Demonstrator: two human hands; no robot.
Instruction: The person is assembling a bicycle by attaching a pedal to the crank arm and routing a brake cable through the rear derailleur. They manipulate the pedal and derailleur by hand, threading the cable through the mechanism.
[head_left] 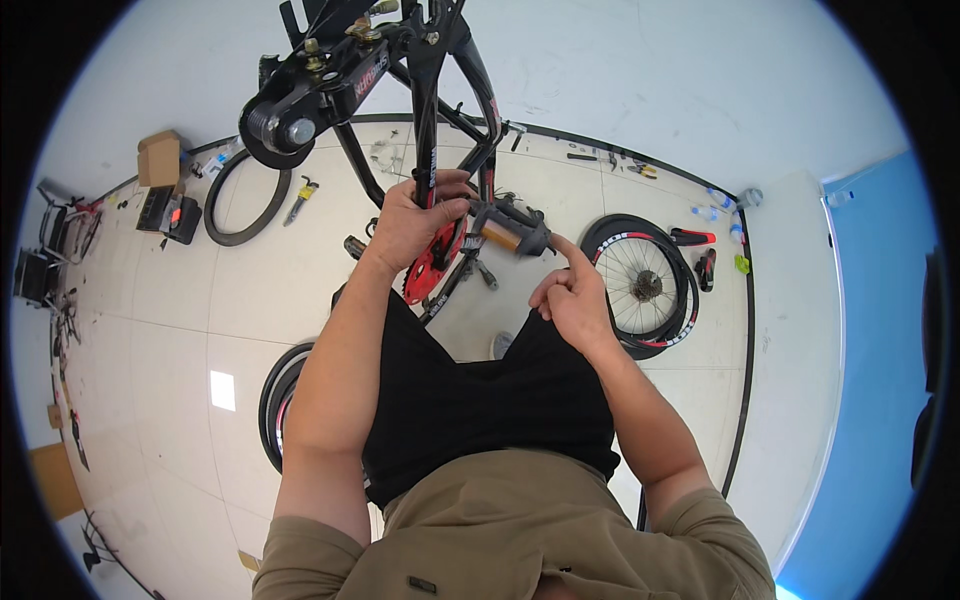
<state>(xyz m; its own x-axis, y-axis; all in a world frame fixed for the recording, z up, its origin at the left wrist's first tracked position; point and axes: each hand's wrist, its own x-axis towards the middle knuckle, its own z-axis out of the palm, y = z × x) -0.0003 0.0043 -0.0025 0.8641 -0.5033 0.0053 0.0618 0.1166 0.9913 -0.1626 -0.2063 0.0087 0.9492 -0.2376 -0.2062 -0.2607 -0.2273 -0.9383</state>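
Note:
Before me a black bicycle frame (427, 120) hangs in a clamp. My left hand (408, 228) is closed round a black tube of it, just above the red chainring (432, 272); the fingers pass behind the tube and the thumb lies across the front. Right of that hand is a black pedal (512, 232) with an orange reflector, slightly blurred. The index finger of my right hand (575, 300) stretches out to the pedal's outer end and appears to touch it. That hand's other fingers are loosely curled, with nothing seen in them.
A black repair-stand clamp (325, 100) juts in at upper left. On the tiled floor lie a rear wheel (640, 288) at right, a tyre (240, 235) at left and another wheel (275, 405) beside my left arm. Several tools (612, 160) lie along the far wall.

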